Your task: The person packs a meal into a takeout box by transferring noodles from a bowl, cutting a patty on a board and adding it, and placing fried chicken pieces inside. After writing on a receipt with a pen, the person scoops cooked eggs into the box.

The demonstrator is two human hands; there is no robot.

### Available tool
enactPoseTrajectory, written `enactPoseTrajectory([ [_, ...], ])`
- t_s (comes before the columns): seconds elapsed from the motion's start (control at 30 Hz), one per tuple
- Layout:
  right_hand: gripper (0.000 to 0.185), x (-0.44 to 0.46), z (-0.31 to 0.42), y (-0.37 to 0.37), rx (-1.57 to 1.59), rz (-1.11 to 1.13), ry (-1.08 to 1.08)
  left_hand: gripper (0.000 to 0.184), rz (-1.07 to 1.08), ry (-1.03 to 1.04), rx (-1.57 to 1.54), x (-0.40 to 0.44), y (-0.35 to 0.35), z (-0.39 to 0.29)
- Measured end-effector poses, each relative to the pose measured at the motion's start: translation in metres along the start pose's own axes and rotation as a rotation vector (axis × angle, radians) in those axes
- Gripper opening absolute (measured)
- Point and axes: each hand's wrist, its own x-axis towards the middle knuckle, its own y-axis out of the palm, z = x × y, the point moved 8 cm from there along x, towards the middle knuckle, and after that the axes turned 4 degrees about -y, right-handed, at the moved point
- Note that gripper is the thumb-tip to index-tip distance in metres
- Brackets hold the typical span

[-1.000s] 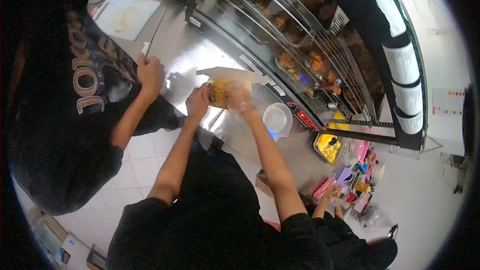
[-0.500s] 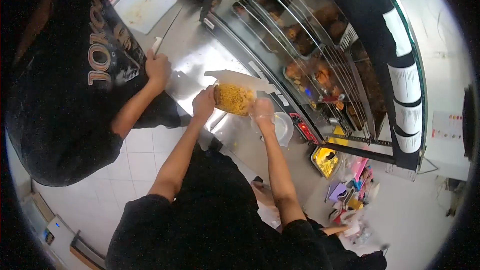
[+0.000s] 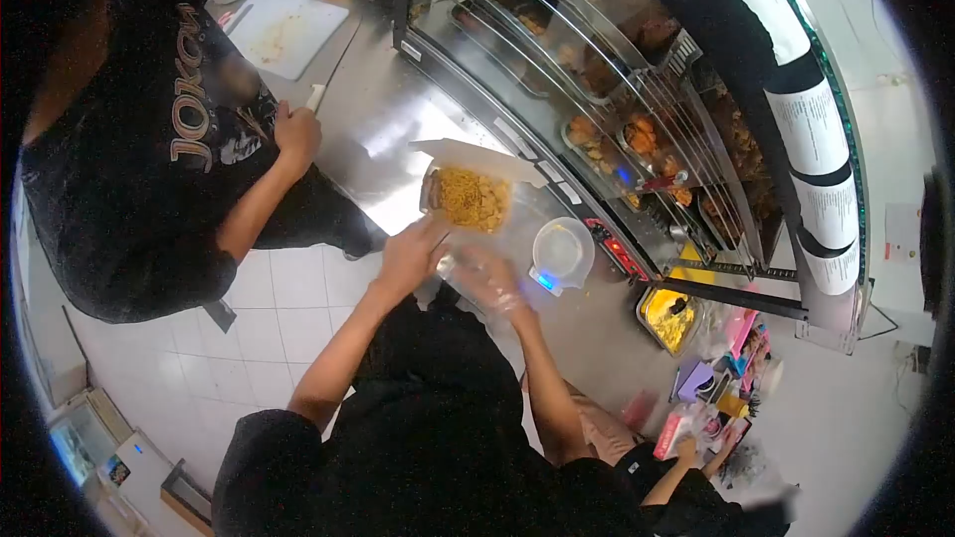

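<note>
An open takeaway box (image 3: 477,152) of yellow noodles and pale chunks (image 3: 473,199) rests on the steel counter, its lid raised at the back. My left hand (image 3: 410,257) is just in front of the box, fingers closed on the loose fingertip end of a clear plastic glove (image 3: 447,264). That glove covers my right hand (image 3: 487,280), which is smeared by motion, so its finger pose is unclear. To the right sits a small kitchen scale (image 3: 547,281) with a lit blue display and a round translucent bowl (image 3: 563,247) on it.
A glass food warmer (image 3: 557,50) with trays runs along the back. At left, a co-worker's hand (image 3: 296,134) holds a white handle near a cutting board (image 3: 288,35). A tray of yellow food (image 3: 668,318) and assorted packets lie right; another person's hand (image 3: 686,452) is there.
Both hands have left the box and come together nearer my body. The left hand has taken hold of the right glove's end. The co-worker's hand has shifted slightly left.
</note>
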Motion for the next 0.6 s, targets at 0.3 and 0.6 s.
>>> enactPoseTrajectory([
  [0.3,0.060,-0.019,-0.013,0.029,0.355,0.237,-0.073,0.009,0.049,-0.215,0.051,-0.025,-0.024,0.036],
  [0.6,0.057,-0.038,-0.009,0.031,0.655,0.362,-0.083,0.010,0.184,-0.189,-0.065,-0.029,-0.007,0.043],
])
